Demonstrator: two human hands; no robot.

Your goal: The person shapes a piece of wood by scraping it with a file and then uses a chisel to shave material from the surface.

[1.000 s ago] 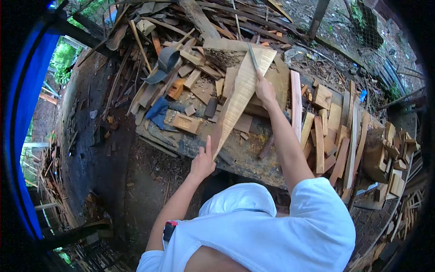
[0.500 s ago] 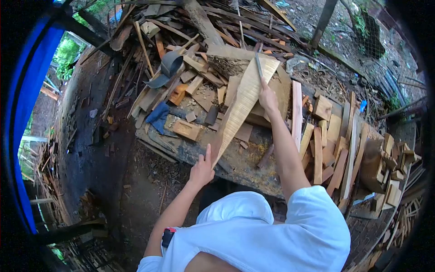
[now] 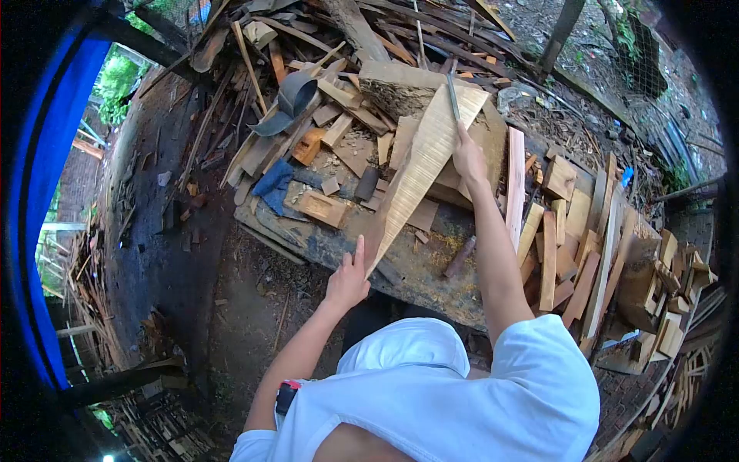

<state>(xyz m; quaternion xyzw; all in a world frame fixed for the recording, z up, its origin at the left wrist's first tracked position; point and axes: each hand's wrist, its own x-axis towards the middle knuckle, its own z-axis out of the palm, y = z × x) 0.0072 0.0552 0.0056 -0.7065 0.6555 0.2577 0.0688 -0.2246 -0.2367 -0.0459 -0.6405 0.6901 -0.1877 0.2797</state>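
Observation:
A long wedge-shaped wooden piece (image 3: 419, 165) slants across the bench, its wide end up on a thick wood block (image 3: 493, 146) and its narrow end toward me. My left hand (image 3: 348, 283) is closed on that narrow end, index finger stretched along its side. Over the wide end, my right hand (image 3: 469, 159) is wrapped round a narrow grey metal file (image 3: 453, 96), which lies along the piece's right edge. The grip end of the file is hidden in my fingers. The piece's upper face has fine ripples across it.
The workbench (image 3: 308, 242) carries a blue cloth (image 3: 273, 187), a curved metal sheet (image 3: 289, 104), a dark cylinder (image 3: 459, 256) and several wood blocks. Cut wood pieces (image 3: 573, 254) crowd its right side. A scrap wood pile (image 3: 431, 35) lies behind.
The file has shifted slightly along the wide end with my right hand. My left hand keeps its hold on the narrow end. The whole view has moved a little.

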